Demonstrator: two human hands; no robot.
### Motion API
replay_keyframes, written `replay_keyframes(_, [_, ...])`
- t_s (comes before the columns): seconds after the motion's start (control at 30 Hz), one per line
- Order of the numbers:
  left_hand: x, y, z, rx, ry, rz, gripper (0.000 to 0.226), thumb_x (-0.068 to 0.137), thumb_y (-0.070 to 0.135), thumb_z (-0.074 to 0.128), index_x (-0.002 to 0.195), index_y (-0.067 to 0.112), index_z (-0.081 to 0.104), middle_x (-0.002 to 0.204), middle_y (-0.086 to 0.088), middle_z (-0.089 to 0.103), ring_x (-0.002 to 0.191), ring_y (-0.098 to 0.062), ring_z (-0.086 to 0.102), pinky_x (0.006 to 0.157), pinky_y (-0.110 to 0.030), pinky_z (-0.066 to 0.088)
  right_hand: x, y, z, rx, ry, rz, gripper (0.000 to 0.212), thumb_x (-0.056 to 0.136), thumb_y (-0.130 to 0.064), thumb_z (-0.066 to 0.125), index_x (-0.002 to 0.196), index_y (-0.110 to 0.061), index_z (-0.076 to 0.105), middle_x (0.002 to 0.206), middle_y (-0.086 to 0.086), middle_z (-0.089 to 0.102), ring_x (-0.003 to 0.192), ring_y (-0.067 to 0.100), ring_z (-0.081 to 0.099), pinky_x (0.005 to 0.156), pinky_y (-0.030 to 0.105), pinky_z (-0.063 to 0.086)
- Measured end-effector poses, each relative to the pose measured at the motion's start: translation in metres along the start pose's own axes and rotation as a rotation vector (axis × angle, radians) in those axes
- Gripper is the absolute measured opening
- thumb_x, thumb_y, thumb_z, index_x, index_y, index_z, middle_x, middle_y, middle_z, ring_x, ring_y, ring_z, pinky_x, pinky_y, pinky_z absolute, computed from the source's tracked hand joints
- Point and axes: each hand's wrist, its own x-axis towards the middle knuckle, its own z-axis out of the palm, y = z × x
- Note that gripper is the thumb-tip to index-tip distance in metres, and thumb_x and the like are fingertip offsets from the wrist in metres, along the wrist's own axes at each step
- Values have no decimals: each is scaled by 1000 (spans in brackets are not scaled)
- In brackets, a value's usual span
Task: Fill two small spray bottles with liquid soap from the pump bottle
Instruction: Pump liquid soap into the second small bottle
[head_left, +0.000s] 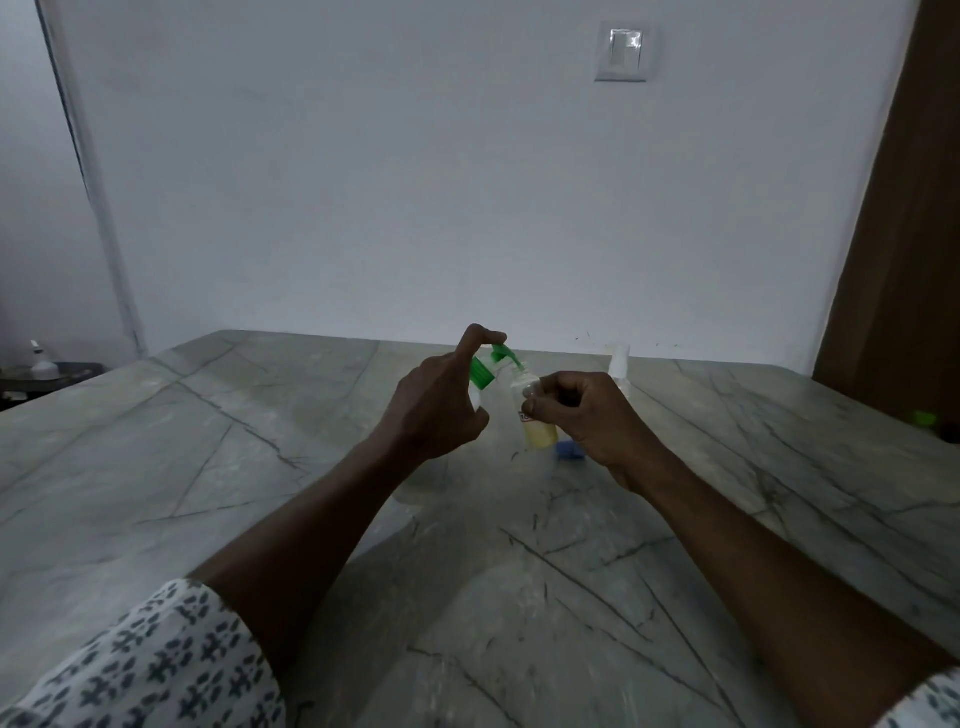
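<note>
Right now both hands meet over the middle of the grey marble table (260, 467), a little past the centre of the view toward six o'clock. The left hand (431, 410) grips the pump bottle (475, 397), its fingers curled round the body so that only a sliver of white plastic and the green collar show. The index finger (480, 335) arches up and rests bent on top of the green pump head (501, 354). The spout points toward three o'clock, with its tip at the mouth of the small spray bottle (522, 389).

The right hand (592, 415) holds that small bottle, thumb and curled fingers pinching its upper half. The bottle stands upright and uncapped, just at three o'clock of the pump bottle, and a layer of pale yellow soap (540, 435) fills its lower part. A small label with red print shows on its side. Whether its base touches the table I cannot tell.

At five o'clock of the held bottle, partly behind the right hand, a small blue piece (569, 452) lies on the table. The second spray bottle (619, 364) stands upright on the table at one o'clock of the right hand, clear and pale, apart from both hands.

Far out at three o'clock, near the table's edge, sits a small green object (924, 418), too blurred to name. A wall switch (621, 52) hangs at one o'clock, high on the pale wall, and a brown door (909, 208) fills the right edge. A patterned sleeve (156, 665) covers the left arm at seven o'clock.
</note>
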Motion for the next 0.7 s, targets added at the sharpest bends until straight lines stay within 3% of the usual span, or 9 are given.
replay_keyframes(0.17, [1, -1, 1, -5, 5, -5, 68, 73, 16, 74, 126, 31, 33, 107, -7, 70, 70, -22, 63, 62, -42, 59, -1, 3, 1, -17, -17, -8, 7, 83, -25, 72, 89, -24, 69, 96, 13, 73, 79, 17, 64, 65, 17, 48])
replay_keyframes(0.3, [0, -1, 1, -16, 10, -6, 68, 74, 16, 73, 128, 30, 34, 106, -8, 70, 69, -21, 63, 62, -41, 59, -1, 2, 3, -10, -11, -1, 10, 83, -25, 71, 93, -23, 69, 97, 8, 73, 88, 21, 67, 69, 19, 51])
replay_keyframes(0.47, [1, -1, 2, 6, -14, -5, 79, 74, 15, 72, 138, 32, 28, 105, -8, 69, 65, -17, 59, 61, -40, 58, 0, 1, 0, 23, 7, -4, 5, 83, -19, 72, 87, -21, 69, 100, 20, 71, 92, 31, 64, 65, 12, 50])
replay_keyframes(0.7, [3, -3, 2, 1, -26, 0, 76, 72, 15, 74, 131, 35, 29, 106, -8, 70, 69, -21, 64, 61, -42, 59, 0, 3, -2, 16, -15, -18, 6, 84, -20, 71, 89, -24, 70, 95, 9, 73, 84, 18, 66, 67, 15, 50])
